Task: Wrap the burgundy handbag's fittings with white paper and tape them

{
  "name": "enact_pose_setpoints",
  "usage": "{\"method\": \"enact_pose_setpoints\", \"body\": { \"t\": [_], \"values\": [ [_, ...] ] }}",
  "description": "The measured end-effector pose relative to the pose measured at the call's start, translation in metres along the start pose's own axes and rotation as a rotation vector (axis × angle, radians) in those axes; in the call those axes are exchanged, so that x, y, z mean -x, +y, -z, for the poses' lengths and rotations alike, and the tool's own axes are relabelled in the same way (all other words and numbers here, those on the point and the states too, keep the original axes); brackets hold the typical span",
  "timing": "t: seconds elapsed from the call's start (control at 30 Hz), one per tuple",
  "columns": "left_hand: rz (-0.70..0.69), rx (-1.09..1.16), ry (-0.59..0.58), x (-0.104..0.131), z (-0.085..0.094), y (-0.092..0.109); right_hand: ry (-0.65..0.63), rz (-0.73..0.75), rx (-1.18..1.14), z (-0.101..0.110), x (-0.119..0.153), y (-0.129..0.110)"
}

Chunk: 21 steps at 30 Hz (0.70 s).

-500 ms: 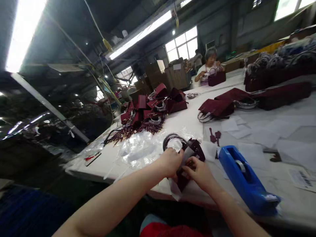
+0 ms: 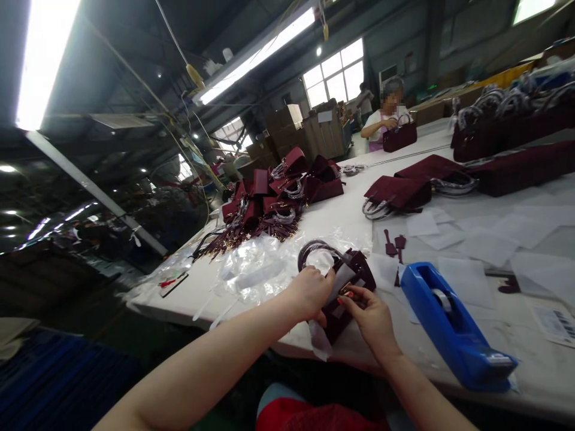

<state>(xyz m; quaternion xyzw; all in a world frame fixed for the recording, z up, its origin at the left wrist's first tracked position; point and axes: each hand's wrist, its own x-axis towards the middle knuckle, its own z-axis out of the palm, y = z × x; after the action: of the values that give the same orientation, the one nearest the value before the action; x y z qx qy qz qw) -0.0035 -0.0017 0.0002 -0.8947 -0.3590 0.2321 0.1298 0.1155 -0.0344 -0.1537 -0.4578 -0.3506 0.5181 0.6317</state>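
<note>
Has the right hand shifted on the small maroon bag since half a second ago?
Yes, slightly. The right hand has slid a little toward the blue tape dispenser, its fingertips still on the maroon bag.

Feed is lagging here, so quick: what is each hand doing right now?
Left hand: closed on the small maroon bag, gripping its near side.
Right hand: fingers pinching the bag's front; exactly what they pinch cannot be told.

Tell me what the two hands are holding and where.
Both hands, left and right, grip a small dark maroon handbag at its near end.
</note>
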Motion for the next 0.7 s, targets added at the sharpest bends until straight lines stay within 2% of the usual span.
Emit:
{"method": "enact_pose_setpoints", "body": {
  "t": [0.2, 0.5, 0.7],
  "values": [
    [0.003, -0.004, -0.004, -0.001, -0.001, 0.0, 0.002, -0.116, -0.172, 0.0, -0.006, 0.002],
    [0.013, -0.022, -0.004, -0.003, -0.004, 0.0, -0.097, -0.26, -0.359, 0.001, -0.019, 0.007],
    [0.022, -0.02, -0.006, -0.005, -0.005, -0.002, -0.061, -0.317, -0.391, -0.005, -0.019, 0.016]
  ]
}}
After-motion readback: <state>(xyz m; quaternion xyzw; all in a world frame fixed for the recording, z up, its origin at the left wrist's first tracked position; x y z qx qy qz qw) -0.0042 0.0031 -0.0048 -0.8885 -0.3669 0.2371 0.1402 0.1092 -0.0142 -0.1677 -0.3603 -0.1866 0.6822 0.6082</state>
